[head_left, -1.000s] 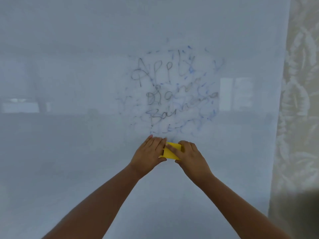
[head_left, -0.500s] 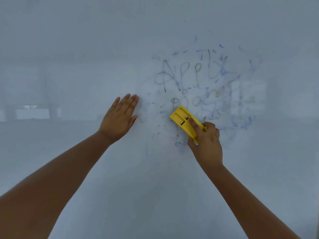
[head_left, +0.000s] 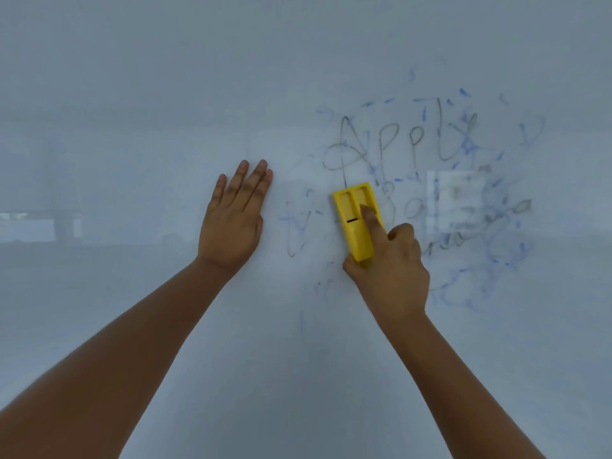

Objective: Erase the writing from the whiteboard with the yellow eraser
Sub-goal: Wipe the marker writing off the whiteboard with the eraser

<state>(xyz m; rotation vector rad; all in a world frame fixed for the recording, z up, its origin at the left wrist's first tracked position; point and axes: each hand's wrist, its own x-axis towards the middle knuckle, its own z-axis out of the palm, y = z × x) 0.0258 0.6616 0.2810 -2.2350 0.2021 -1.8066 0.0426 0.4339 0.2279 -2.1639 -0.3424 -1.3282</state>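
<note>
The right hand point(head_left: 390, 270) holds the yellow eraser point(head_left: 357, 220) flat against the whiteboard point(head_left: 165, 77). Its fingers point(head_left: 369, 215) are wrapped around the near end of the eraser, and one finger lies stretched along the top of it. The eraser stands almost upright, leaning a little to the left, and it sits at the left edge of the writing point(head_left: 414, 140) — just under the first letter of the top word. That top word is grey and can still be seen, while the lines under it are smeared with blue marks and hard to read.

The left hand point(head_left: 235, 220) is open and flat on the whiteboard, fingers together and pointing up — it holds nothing. It rests to the left of the eraser, apart from it, on a clean part of the board.
</note>
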